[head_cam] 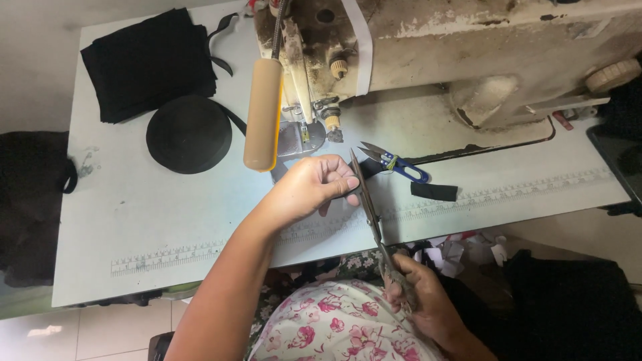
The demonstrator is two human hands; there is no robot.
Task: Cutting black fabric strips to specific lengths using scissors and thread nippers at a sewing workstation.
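Observation:
My right hand (418, 294) grips the handles of long metal scissors (368, 204), low over my lap. The blades point up and away toward the sewing machine (468, 47). My left hand (314, 187) hovers over the grey table (167, 214), its fingertips pinched against the scissor blades near their tips. Whether a bit of black strap sits between the fingers is hard to tell. A short black strap piece (435, 192) lies on the table just right of the blades.
Small blue-handled thread snips (394, 162) lie by the needle plate. A roll of black webbing (189, 134) and a stack of black fabric (150, 60) sit at the back left. A tan cylindrical handle (263, 113) hangs down from the machine. Rulers run along the table's front.

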